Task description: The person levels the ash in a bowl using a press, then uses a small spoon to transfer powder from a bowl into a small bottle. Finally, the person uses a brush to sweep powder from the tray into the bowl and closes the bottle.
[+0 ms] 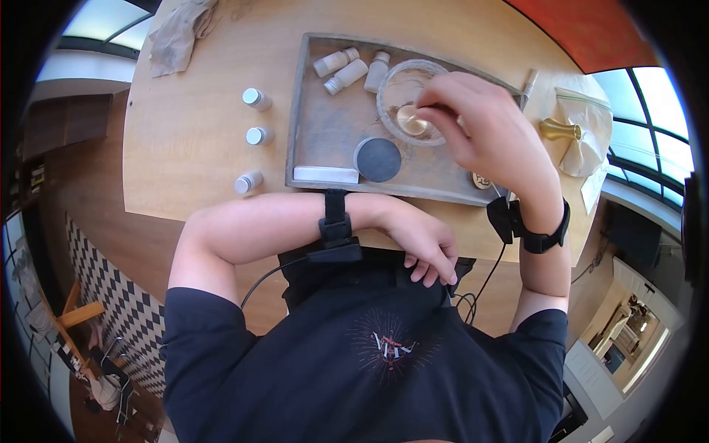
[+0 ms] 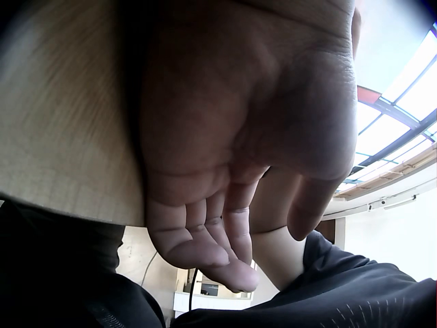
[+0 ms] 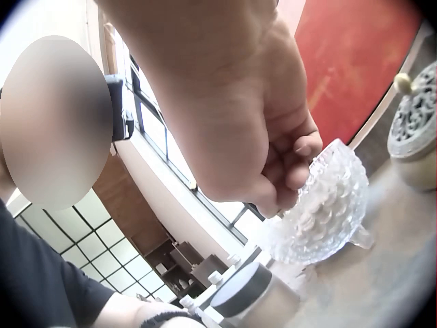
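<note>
My right hand [image 1: 484, 122] is over a clear textured glass bowl [image 1: 385, 100], its thumb and fingertips pinched together. In the bowl, right below those fingertips, shows the round end of a small gold-coloured tool [image 1: 410, 120]; the hand hides the rest of it. From the side, the right hand [image 3: 273, 154] has curled fingers close over the rim of the footed bowl [image 3: 328, 208]. My left hand [image 1: 421, 240] hangs loosely at the table's near edge, in front of the dark shirt. Its fingers [image 2: 235, 219] are lightly bent and hold nothing.
The bowl stands in a grey tray [image 1: 295, 111] with several white-capped bottles, a dark-lidded round container [image 1: 378, 159], a white box [image 1: 326, 175] and an openwork lid [image 3: 416, 116]. Outside it are three bottles [image 1: 255, 136], a brass vase [image 1: 559, 130] and a cloth [image 1: 177, 40].
</note>
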Demonstrator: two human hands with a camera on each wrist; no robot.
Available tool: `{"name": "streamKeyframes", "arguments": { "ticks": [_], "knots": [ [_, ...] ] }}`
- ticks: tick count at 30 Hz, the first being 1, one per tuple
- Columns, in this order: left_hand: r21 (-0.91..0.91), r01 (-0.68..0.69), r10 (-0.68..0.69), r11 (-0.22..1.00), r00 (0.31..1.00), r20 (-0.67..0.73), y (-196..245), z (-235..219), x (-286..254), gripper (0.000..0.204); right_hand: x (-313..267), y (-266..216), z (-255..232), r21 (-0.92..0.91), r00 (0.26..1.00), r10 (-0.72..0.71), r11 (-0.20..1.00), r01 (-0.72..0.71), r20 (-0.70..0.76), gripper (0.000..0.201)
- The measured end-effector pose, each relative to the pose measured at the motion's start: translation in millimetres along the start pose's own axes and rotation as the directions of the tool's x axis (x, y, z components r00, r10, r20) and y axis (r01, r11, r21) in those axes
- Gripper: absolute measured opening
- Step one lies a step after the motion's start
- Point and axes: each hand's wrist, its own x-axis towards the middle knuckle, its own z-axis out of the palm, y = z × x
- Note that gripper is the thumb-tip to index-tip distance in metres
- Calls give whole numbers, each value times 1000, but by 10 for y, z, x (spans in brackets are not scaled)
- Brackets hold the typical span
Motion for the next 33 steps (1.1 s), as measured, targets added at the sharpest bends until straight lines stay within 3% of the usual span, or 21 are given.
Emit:
{"name": "streamKeyframes", "arguments": {
  "ticks": [4, 13, 28, 33],
  "knots": [
    [5, 0, 0, 1000, 1000, -1, -9, -4, 9, 39, -57, -20, -80, 38, 998, 67, 997, -67, 10, 8],
    [3, 6, -6, 1000, 1000, -13, 9, 0, -4, 40, -68, -19, 61, -49, 999, -17, 999, 19, 36, 9],
    [12, -3, 3, 1000, 1000, -5, -8, -8, 6, 40, -5, 6, 95, -82, 996, -12, 996, 19, 87, 9],
    [8, -3, 3, 1000, 1000, -5, 4, -5, 1, 40, -49, 13, -18, 17, 998, 50, 999, -51, 45, 9]
  ]
}}
